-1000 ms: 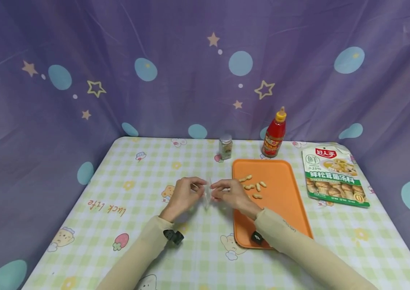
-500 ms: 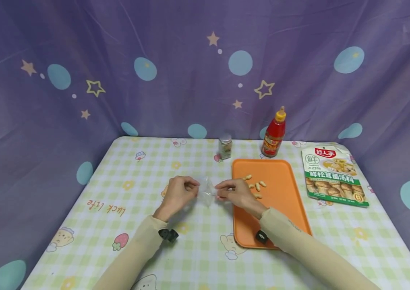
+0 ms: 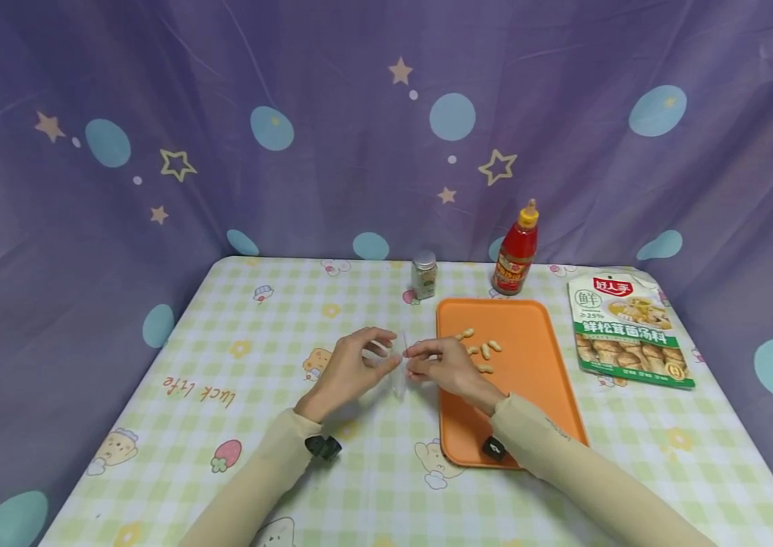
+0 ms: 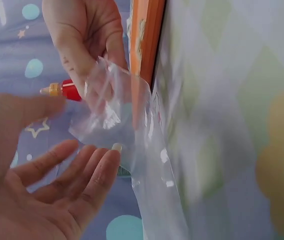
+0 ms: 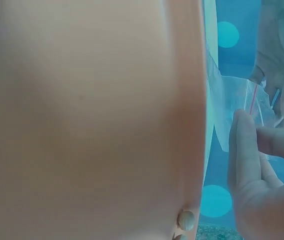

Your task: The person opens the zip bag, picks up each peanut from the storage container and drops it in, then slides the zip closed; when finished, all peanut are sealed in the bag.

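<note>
A clear plastic zip bag (image 4: 154, 160) hangs between the two hands over the table; a red line runs along its mouth in the right wrist view. My right hand (image 3: 451, 368) pinches the bag's edge between thumb and fingers. Beside the bag, my left hand (image 3: 348, 374) has its thumb and fingers spread apart, with fingertips close to the film. Whether those fingertips touch the plastic, I cannot tell. Under the right forearm lies an orange tray (image 3: 530, 395), with several peanuts (image 3: 487, 351) on it near the right hand.
Behind the tray stand a small jar with a silver cap (image 3: 424, 275) and a red sauce bottle (image 3: 516, 254) with a yellow cap. A green and white mushroom seasoning pouch (image 3: 626, 330) lies to the right. A checked cloth (image 3: 277, 448) covers the table, backed by a purple curtain.
My left hand first drew left with the bag's film spread out, then let go and came back right with its fingers parted. The right hand shifted slightly right, still pinching the bag.
</note>
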A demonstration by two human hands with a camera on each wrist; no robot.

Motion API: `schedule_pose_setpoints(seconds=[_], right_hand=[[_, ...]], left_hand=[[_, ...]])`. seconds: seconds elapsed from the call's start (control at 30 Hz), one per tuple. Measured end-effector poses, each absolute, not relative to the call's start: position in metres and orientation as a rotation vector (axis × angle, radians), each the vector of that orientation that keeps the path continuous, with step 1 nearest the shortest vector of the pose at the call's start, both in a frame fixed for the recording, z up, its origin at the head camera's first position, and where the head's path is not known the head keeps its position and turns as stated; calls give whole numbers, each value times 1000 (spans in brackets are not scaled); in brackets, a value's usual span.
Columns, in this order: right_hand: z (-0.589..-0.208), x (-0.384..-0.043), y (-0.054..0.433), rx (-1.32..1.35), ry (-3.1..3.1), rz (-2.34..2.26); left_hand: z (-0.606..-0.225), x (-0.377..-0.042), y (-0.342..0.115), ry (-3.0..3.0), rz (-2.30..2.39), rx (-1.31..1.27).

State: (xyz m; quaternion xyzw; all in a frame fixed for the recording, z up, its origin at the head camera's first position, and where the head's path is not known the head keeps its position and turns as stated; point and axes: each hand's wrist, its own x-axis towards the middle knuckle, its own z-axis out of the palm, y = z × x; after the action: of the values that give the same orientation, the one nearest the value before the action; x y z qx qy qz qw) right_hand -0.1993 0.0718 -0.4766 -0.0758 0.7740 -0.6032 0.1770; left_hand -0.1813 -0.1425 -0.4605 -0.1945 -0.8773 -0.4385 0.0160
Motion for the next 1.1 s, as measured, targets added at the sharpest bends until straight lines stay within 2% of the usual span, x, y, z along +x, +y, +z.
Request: schedule_pose_setpoints(seconds=[0.37, 1.1], right_hand=[[-463, -197, 78, -259, 2077, -1756], [-459, -194, 83, -337, 2194, -1725]], left_hand=[[-462, -184, -147, -2788, -1184, -881], [-464, -185, -143, -2714, -831, -824]])
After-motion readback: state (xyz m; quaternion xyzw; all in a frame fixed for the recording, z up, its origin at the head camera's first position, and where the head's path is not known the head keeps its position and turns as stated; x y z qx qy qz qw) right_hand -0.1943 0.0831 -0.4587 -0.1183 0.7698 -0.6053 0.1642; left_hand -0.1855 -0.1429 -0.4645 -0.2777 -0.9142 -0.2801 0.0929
